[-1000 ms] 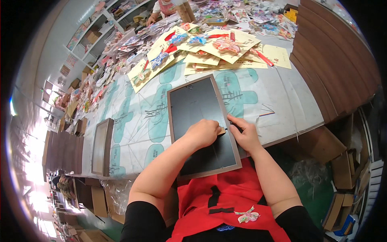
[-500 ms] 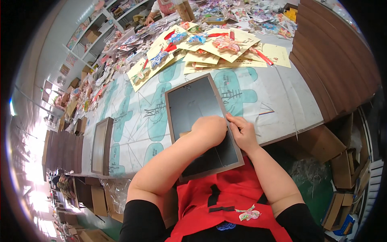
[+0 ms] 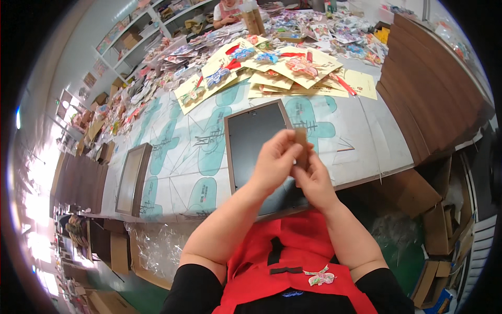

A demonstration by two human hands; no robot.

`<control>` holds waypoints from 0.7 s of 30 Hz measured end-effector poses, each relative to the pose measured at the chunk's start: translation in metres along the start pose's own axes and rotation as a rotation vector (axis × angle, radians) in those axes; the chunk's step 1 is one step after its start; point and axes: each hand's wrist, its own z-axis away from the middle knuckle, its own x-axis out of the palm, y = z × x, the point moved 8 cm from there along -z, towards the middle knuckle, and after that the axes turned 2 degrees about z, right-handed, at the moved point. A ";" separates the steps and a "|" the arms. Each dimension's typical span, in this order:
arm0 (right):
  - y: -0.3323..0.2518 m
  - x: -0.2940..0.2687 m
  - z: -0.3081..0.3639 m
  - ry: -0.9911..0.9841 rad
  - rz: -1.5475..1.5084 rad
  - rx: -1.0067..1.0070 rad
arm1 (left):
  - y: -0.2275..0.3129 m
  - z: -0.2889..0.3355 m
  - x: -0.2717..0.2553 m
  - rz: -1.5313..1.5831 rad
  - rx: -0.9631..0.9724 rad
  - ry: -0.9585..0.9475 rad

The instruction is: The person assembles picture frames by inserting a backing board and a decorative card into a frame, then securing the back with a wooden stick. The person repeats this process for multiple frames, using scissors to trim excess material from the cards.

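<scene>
Over the right side of a brown-edged frame (image 3: 229, 152), my two hands have come together. Its dark grey back panel (image 3: 253, 137) faces up. My left hand (image 3: 276, 162) pinches a small brown flat piece (image 3: 300, 137) that stands up between my fingers; what exactly it is I cannot tell. My right hand (image 3: 317, 184) is closed around the lower part of the same piece, which its fingers partly hide. A tiny white bit shows by my left thumb. The frame lies on the table, its near end by my red apron.
A second frame (image 3: 134, 180) lies to the left. Beyond are yellow cards (image 3: 314, 65) with colourful butterfly-shaped pieces and red tassels. Brown boards are stacked at the right (image 3: 429, 94) and far left (image 3: 78, 180). A person (image 3: 228, 13) sits across the cluttered table. Cardboard boxes (image 3: 400, 191) stand below.
My left hand has risen from the panel and turned, bringing the brown piece into view. My right hand has left the frame's edge and met it. The view has shifted slightly.
</scene>
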 end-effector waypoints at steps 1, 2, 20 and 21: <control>0.003 -0.008 -0.004 0.017 0.087 0.057 | 0.005 0.005 0.005 -0.030 0.059 -0.023; 0.007 -0.027 -0.012 0.032 0.174 0.113 | 0.006 0.010 0.001 0.089 0.074 -0.017; 0.039 -0.033 -0.039 -0.133 1.350 0.006 | -0.052 0.116 -0.124 -0.892 -0.067 0.560; 0.040 -0.033 -0.040 -0.124 1.381 -0.026 | -0.053 0.117 -0.125 -0.892 -0.068 0.557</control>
